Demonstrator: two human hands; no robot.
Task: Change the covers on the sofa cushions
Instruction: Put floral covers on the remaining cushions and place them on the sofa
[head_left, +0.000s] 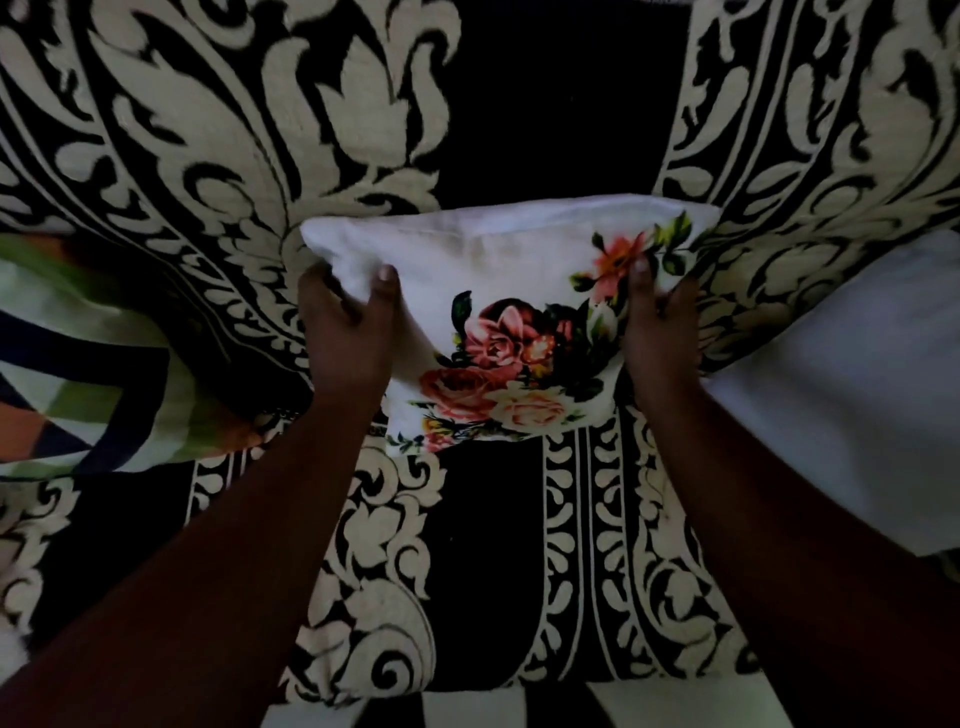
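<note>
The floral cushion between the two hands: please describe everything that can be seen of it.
The floral cushion has a white cover that looks like soft woven cloth, printed with pink, red and cream roses and dark leaves toward its right and lower part. It looks plump and filled. It stands on the black and cream patterned sofa, leaning toward the backrest. The left hand grips its left edge and the right hand grips its right edge, thumbs on the front.

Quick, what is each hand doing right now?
Left hand: grips the floral cushion at its left edge.
Right hand: grips its right edge.
</note>
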